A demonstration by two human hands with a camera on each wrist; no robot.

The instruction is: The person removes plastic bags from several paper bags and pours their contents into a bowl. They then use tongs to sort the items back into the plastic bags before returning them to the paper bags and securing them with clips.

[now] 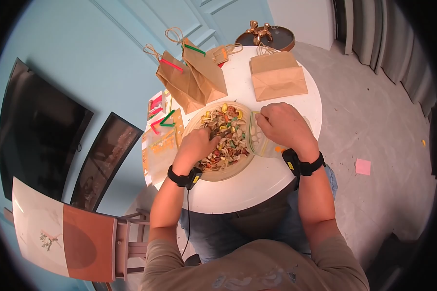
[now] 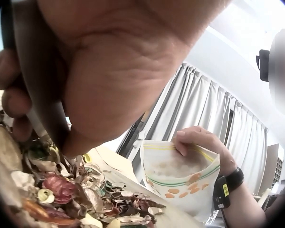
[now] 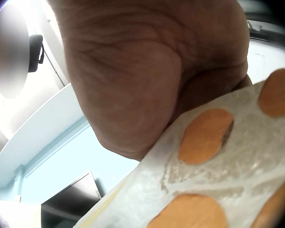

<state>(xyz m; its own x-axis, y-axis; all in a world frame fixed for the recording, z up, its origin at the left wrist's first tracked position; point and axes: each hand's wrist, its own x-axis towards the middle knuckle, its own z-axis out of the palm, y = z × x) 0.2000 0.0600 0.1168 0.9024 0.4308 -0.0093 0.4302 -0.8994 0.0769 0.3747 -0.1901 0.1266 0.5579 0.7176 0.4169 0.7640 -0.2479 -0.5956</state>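
Note:
My left hand (image 1: pixel 197 144) reaches down into the round tray (image 1: pixel 225 178) of potpourri (image 1: pixel 228 157), a mix of dried petals, leaves and yellow slices. In the left wrist view, its thumb tip and fingers (image 2: pixel 15 102) curl together at the top of the potpourri; what they pinch is mostly hidden. My right hand (image 1: pixel 285 127) grips the upper rim of a zip bag (image 2: pixel 183 187) beside the tray. Frosted and printed with orange ovals, the bag has green and yellow seal lines, and its mouth gapes toward the tray. The orange ovals fill much of the right wrist view.
Two tall paper bags (image 1: pixel 206 77) with pink and green ties stand behind the tray, and another paper bag (image 1: pixel 279 80) sits at the back right. Packaging (image 1: pixel 161 150) and bent pink and green strips (image 1: pixel 168 118) lie left on the round white table (image 1: pixel 257 186).

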